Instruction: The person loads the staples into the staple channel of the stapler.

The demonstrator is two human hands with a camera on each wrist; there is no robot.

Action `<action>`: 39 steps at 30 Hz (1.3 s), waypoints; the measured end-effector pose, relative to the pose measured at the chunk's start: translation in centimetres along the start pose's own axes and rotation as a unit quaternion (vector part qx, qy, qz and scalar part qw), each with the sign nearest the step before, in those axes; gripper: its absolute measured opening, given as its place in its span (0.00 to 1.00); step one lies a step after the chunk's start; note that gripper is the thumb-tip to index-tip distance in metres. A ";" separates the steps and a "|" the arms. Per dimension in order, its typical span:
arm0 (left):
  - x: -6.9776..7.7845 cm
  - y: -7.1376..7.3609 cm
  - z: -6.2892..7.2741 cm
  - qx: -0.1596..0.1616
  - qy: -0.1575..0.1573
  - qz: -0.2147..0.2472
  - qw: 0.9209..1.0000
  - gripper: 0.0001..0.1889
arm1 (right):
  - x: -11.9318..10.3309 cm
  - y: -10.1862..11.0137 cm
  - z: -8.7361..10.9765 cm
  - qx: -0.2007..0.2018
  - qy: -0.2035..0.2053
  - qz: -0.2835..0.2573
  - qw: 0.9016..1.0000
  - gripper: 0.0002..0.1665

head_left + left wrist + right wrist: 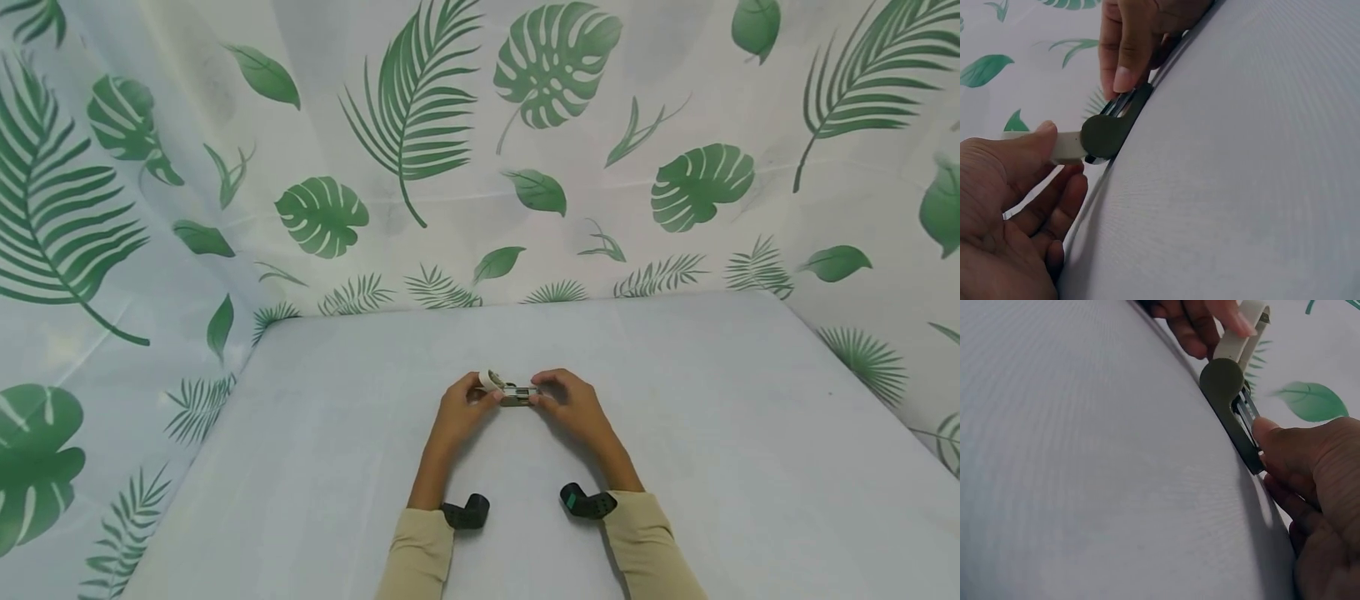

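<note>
A small stapler [516, 402] lies opened on the white table, its cream cover [1233, 345] swung up and back from the dark olive base [1102, 134]. My left hand [457, 414] pinches the raised cover between thumb and fingers. At the other end, my right hand [579, 410] has thumb and fingers on the metal staple channel [1246, 411], pinching its front end. In the right wrist view, the right thumb presses against the channel from above while fingers curl below near the base's tip. Those fingertips hide whatever small piece might sit in the channel's front.
The white tabletop [315, 467] surrounds both hands. Leaf-printed curtains [450, 242] rise along its back and sides. Black wrist devices [467, 512] are strapped at both cuffs, close above the table.
</note>
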State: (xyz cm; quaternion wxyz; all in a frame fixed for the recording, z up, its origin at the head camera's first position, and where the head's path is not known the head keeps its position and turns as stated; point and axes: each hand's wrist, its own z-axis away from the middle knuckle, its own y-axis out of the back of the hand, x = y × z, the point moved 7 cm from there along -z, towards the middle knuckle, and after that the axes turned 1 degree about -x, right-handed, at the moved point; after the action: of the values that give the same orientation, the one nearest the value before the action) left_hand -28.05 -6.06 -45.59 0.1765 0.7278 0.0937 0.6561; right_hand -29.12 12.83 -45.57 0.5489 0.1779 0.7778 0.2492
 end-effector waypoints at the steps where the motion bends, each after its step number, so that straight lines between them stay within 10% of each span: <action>1: 0.0 0.1 0.0 0.000 0.001 0.016 1.000 0.17 | 0.0 -0.1 0.0 0.002 0.003 0.004 1.000 0.17; 8: -0.1 0.2 -0.2 0.007 -0.007 0.049 0.999 0.17 | -0.1 -0.4 0.1 0.013 0.018 0.018 1.000 0.14; 16: 1.7 -0.2 -0.7 0.038 -0.057 -0.097 0.993 0.14 | -0.6 -0.5 0.1 0.030 0.035 0.025 0.999 0.13; 27: 4.8 -1.0 -0.6 0.071 -0.082 -0.359 0.927 0.09 | -1.1 -1.0 0.0 0.031 0.028 0.032 0.999 0.13; 39: 5.6 -1.5 -0.6 0.081 -0.100 -0.426 0.895 0.12 | -1.3 -1.1 -0.1 0.025 0.024 0.023 0.999 0.13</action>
State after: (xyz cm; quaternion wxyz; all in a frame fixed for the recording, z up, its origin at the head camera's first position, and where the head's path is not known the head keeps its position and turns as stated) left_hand -27.78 -2.58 -40.95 0.3883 0.6917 0.4296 0.4315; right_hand -28.79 11.22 -45.20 0.5198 0.2033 0.7922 0.2467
